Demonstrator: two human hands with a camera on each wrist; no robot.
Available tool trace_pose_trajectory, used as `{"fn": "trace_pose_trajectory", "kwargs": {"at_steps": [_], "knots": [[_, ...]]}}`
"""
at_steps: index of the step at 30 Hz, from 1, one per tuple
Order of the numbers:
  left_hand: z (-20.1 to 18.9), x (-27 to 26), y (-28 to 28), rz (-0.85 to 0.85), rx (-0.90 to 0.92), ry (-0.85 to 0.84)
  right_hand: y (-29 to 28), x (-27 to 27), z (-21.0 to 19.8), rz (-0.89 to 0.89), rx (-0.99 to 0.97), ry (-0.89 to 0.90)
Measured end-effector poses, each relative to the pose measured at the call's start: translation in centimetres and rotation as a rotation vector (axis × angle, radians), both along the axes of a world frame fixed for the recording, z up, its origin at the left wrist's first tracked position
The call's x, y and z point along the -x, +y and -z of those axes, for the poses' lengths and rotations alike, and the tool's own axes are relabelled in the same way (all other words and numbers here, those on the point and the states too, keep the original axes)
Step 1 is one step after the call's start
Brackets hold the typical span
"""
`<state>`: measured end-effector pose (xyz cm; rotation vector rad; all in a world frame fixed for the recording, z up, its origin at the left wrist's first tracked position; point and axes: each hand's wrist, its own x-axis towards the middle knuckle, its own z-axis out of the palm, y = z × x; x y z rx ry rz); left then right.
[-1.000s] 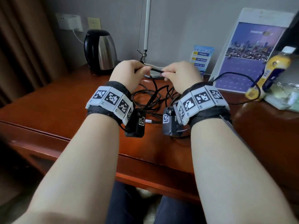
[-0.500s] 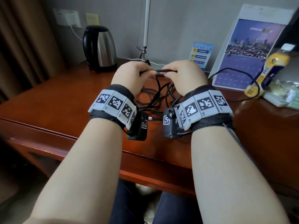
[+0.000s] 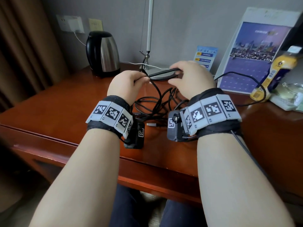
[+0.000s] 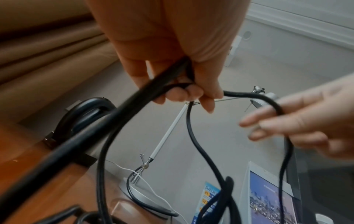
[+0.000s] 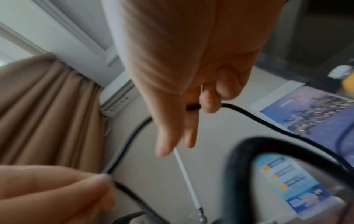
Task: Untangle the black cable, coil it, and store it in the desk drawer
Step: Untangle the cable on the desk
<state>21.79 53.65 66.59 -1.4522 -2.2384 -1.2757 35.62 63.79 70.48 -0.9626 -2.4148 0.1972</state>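
The black cable (image 3: 155, 104) lies in a tangled heap on the wooden desk (image 3: 57, 104), its metal plug (image 3: 151, 124) pointing at my wrists. Both hands are lifted above the heap with a short stretch of cable (image 3: 162, 73) between them. My left hand (image 3: 139, 79) grips that stretch, fingers curled round several strands (image 4: 182, 84). My right hand (image 3: 173, 77) holds the other side; in the right wrist view the cable (image 5: 193, 107) passes under a curled finger while thumb and forefinger point out. Loops hang down from both hands to the heap.
A black-and-steel kettle (image 3: 103, 53) stands at the back left. Behind my hands is a lamp base (image 3: 157, 76) with a white wire. A blue card (image 3: 205, 57), a leaning calendar (image 3: 250, 54) and a yellow bottle (image 3: 275, 71) stand at the back right.
My hands have drawn apart, the right one moving right and slightly up. The cable stretch between them is longer than before.
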Motion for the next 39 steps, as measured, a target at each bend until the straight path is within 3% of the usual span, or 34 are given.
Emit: {"fn": "trace_pose_trajectory", "kwargs": {"at_steps": [5, 11, 14, 18, 20, 24, 28, 30, 35, 39], "knots": [[0.4, 0.5, 0.2, -0.015, -0.011, -0.047, -0.3, 0.1, -0.4, -0.068, -0.029, 0.047], [0.7, 1.3, -0.1, -0.004, 0.043, -0.075, 2.2, -2.5, -0.2, 0.249, 0.016, 0.377], [0.6, 1.1, 0.0, -0.018, 0.018, -0.089, 2.4, -2.1, 0.5, 0.256, -0.010, 0.196], [-0.5, -0.2, 1.0, 0.026, -0.008, -0.023, 0.6, 0.2, 1.0, 0.000, -0.069, -0.048], [-1.2, -0.4, 1.4, 0.034, -0.016, 0.014, 0.2, 0.8, 0.3, -0.043, -0.060, -0.109], [-2.3, 0.1, 1.6, 0.060, 0.030, 0.089, 1.6, 0.0, -2.2, -0.008, -0.029, -0.013], [-2.6, 0.9, 1.9, 0.099, 0.102, 0.075, 4.0, -1.0, -5.7, 0.027, -0.025, 0.220], [-2.9, 1.3, 1.9, 0.127, 0.144, 0.052, 5.3, -1.6, -7.1, 0.073, -0.044, 0.234], [-4.8, 1.3, 2.8, 0.157, 0.205, 0.090, 6.9, -1.4, -6.0, 0.180, -0.113, -0.134], [-5.6, 0.8, 4.3, 0.146, 0.264, 0.127, 5.4, 0.1, -4.1, 0.027, -0.194, -0.281]]}}
